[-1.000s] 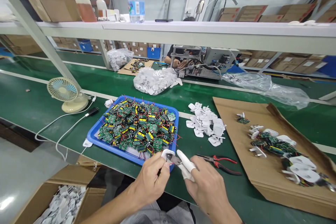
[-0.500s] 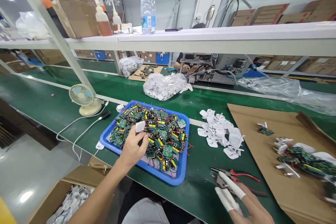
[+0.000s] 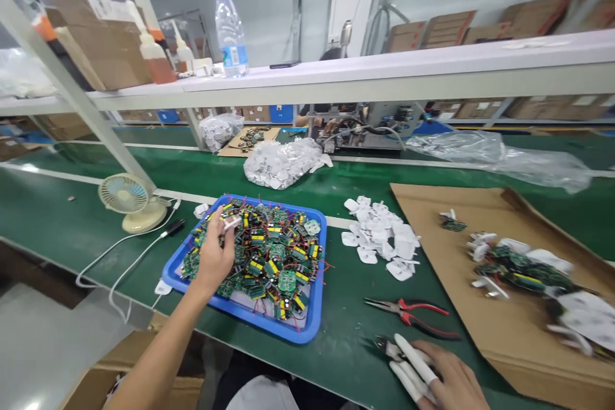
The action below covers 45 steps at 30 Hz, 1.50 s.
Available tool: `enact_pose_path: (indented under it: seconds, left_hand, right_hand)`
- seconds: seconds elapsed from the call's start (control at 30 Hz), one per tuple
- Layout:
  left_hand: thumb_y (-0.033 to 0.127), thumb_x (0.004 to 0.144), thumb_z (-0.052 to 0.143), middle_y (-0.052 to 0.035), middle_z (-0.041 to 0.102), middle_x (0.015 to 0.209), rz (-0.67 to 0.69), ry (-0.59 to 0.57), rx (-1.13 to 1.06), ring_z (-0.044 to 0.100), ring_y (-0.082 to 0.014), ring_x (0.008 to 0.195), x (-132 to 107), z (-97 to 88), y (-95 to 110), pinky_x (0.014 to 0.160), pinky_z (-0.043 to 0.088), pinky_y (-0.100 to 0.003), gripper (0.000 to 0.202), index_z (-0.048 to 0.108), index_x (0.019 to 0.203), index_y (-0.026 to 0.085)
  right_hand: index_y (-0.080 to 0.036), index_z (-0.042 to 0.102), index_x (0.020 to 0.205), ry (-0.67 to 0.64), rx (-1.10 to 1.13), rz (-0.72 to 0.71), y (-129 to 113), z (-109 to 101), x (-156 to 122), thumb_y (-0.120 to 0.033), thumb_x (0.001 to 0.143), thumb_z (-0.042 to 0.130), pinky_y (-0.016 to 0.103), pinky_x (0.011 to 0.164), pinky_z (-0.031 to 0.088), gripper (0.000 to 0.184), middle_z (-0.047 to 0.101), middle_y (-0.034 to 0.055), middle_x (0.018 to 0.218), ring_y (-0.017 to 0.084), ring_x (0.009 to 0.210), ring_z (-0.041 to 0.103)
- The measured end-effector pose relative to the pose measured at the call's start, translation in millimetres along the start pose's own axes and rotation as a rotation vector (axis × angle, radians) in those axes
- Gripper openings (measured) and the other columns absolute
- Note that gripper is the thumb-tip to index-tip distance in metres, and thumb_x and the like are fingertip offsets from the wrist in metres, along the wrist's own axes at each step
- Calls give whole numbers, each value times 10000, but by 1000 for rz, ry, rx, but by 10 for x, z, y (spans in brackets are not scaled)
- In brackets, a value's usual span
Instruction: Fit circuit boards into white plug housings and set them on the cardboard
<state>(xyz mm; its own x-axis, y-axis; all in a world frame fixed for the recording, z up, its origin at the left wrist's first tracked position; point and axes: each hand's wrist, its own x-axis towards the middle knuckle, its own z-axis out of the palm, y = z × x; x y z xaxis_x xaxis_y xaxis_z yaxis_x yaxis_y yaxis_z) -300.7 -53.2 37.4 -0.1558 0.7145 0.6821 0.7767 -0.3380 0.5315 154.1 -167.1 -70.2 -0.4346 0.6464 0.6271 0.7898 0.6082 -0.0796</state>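
My left hand reaches over the blue tray heaped with small green circuit boards. Its fingers pinch a small white part above the boards. My right hand, with white cots on several fingers, rests at the bench's near edge and is closed on a small metal cutter. Red-handled pliers lie on the green mat just beyond that hand.
A pile of white plug shells lies right of the tray. Brown cardboard on the right carries assembled boards with shells. A small fan with its cable stands at the left. Another person's hands work behind the far bench.
My left hand moved further left over the tray, still holding the white part. My right hand stayed low at the near edge; the view shifted.
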Motion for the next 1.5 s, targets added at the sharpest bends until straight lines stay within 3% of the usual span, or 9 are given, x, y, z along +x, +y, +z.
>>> enact_pose_path:
  seconds: [0.1,0.2,0.3,0.43,0.63,0.83,1.1,1.3,1.5]
  left_hand:
    - [384,1023,491,-112,691,1230,48,-133,-72,687,-254,1097,170,102,243,957,573,-395,356,555,1324,206]
    - [320,1002,524,-95,692,1168,261,-334,-177,672,-241,1092,346,330,600,945,569,-371,230,644,1171,222]
    - [242,985,534,-106,666,1179,453,-573,-271,653,-228,1114,444,714,960,946,554,-347,193,660,1130,218]
    - [161,955,525,-71,706,1097,623,-883,-193,681,-212,1016,455,1425,1290,891,549,-309,223,654,1127,219]
    - [99,882,584,-115,684,1060,762,-942,-127,661,-275,994,437,2362,1602,888,527,-381,213,661,1063,181]
    - [278,877,708,-159,632,1170,833,-986,-176,560,-359,1167,363,2807,2023,1011,450,-500,269,647,1118,174]
    - [168,861,669,-115,647,1115,757,-1158,-390,592,-317,1128,-319,3372,2841,1018,455,-426,380,651,1237,217]
    - [187,954,482,-81,694,992,433,-1216,-656,627,-237,998,-221,3407,2991,935,483,-346,208,687,988,183]
    - [352,968,456,-86,698,959,82,-1218,-949,663,-197,870,135,2583,2621,817,518,-313,244,615,960,167]
  right_hand:
    - [-264,637,832,17,-125,-62,-16,-71,75,-204,914,524,390,844,514,152,724,83,1102,239,990,682]
    - [-254,660,1136,-29,-194,-65,15,-200,77,-315,922,600,396,938,486,230,718,70,1178,243,1084,670]
    - [-276,607,1300,-72,-215,-36,39,-339,-27,-424,879,667,411,967,477,451,665,75,1312,277,1210,619]
    - [-239,576,1337,-75,-231,56,-5,-410,-180,-298,858,653,418,987,480,488,624,110,1367,295,1270,573]
    - [-208,541,1338,-58,-214,185,-112,-391,-191,-201,828,627,464,1009,462,517,641,125,1294,292,1208,590]
    - [-217,503,1384,-92,-132,304,-117,-363,-235,-313,818,702,451,974,480,607,640,131,1263,299,1164,598]
    - [-207,420,1460,-91,-89,246,2,-195,-353,-579,835,700,466,990,472,779,624,163,1282,324,1177,591]
    - [-258,420,1465,15,7,358,-96,-186,-405,-377,860,731,383,838,544,690,656,112,1113,265,966,653]
    - [-244,525,1344,183,303,516,-83,-222,-441,-321,986,534,315,817,593,367,678,114,1121,217,954,698]
